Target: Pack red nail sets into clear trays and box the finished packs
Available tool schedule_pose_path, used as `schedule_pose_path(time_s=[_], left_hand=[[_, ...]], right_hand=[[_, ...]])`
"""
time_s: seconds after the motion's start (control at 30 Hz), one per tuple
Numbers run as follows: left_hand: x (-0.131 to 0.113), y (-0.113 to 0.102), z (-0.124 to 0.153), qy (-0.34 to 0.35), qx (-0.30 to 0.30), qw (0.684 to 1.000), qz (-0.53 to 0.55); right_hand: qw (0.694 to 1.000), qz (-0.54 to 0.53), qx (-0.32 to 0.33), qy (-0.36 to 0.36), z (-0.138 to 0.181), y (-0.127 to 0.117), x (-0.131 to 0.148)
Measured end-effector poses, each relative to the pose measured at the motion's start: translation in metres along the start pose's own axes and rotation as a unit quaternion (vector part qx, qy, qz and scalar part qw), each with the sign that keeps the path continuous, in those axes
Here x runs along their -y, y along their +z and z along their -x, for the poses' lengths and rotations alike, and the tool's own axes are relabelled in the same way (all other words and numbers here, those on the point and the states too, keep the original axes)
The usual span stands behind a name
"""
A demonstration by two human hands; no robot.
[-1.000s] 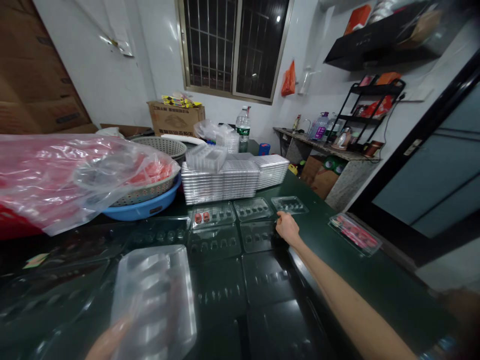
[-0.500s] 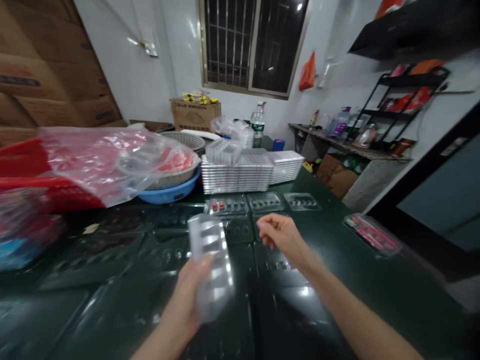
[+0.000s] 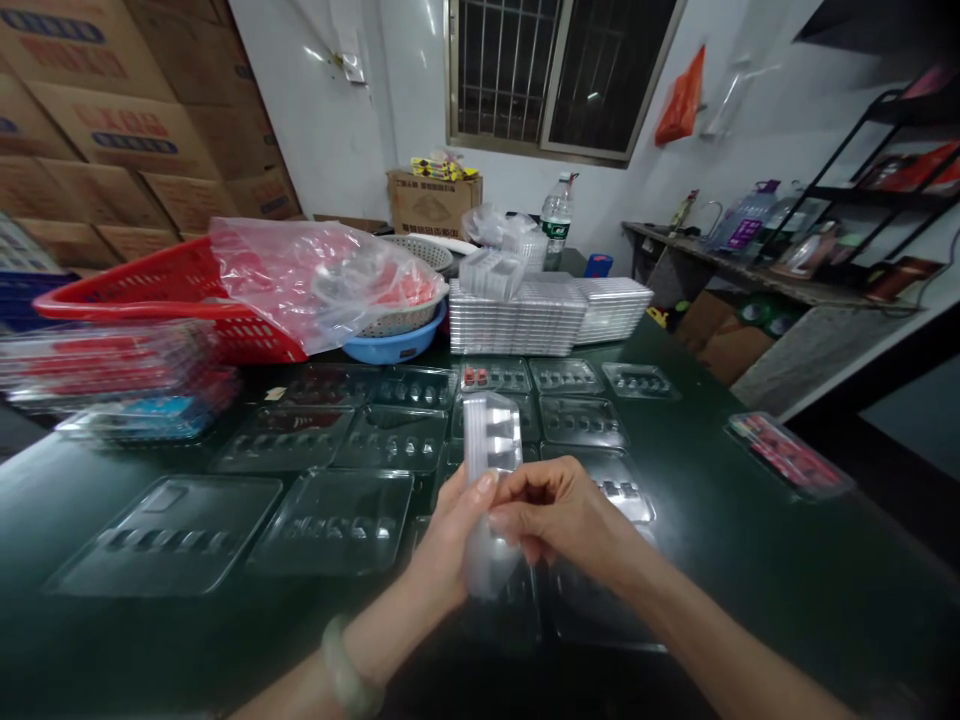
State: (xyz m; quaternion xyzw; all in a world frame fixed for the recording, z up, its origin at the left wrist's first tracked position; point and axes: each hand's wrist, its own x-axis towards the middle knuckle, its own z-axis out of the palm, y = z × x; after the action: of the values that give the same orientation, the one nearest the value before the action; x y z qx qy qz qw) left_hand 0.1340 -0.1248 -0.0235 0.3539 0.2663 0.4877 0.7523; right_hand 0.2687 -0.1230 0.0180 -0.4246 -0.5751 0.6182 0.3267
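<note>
Both hands clamp one clear moulded plastic blister tray [image 3: 491, 470], held upright above the dark green table [image 3: 750, 560]. The left hand [image 3: 450, 540] grips its lower part, while the right hand [image 3: 559, 515] pinches its near edge.

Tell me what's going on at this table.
A person holds a clear plastic tray upright in both hands: the left hand grips its lower end, the right hand pinches its edge. Open trays lie in rows on the green table; one at the back holds two red pieces. A tray stack stands behind.
</note>
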Motion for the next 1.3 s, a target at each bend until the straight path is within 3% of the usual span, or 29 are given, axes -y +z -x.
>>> schedule_pose_path(time_s=[0.17,0.63,1.0,1.3], left_hand=[[-0.002,0.000,0.005,0.007,0.024,1.000,-0.002],[0.001,-0.004,0.010,0.020,0.007,1.000,-0.011],[0.004,-0.011,0.011,-0.049,-0.028,0.998,0.043],[0.005,-0.017,0.016,-0.013,-0.015,0.999,0.029]], right_hand=[[1.000,0.005,0.001,0.006,0.002,0.005,-0.002],[0.999,-0.006,0.015,0.037,0.000,0.011,-0.001],[0.998,-0.024,0.013,0.049,0.001,0.017,-0.003],[0.999,-0.022,0.019,0.045,-0.001,0.023,-0.004]])
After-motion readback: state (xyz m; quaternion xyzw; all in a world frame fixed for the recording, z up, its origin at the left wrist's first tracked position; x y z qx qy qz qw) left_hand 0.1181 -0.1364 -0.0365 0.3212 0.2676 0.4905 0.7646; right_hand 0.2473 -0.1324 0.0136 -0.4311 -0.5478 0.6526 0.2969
